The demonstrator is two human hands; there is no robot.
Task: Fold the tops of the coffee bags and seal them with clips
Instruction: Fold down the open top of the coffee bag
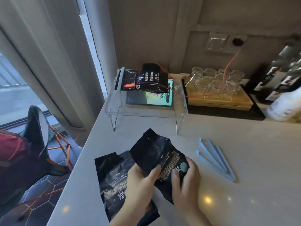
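- Counter: pale top carrying everything; its left edge runs diagonally along the window side.
- Clear acrylic riser at the far left corner, near the wall; on it lies a clipped bag, its grey clip across the left end. Looks already sealed.
- Second coffee bag lies flat near the left edge, partly under the left hand, top open and unfolded.
- Held coffee bag, near the front edge, overlaps the flat one; its top points away toward the riser, still unfolded.
- Left hand grips the held bag's lower body, thumb on its face.
- Right hand grips the bag's bottom right, fingers curled round the edge.
- Blue clips lie loose on the counter, just right of the right hand, untouched.
- Step: positioning the bag, pre-fold. Next move calls for regripping at the top edge, flattening it, rolling it down, then reaching right for a clip.
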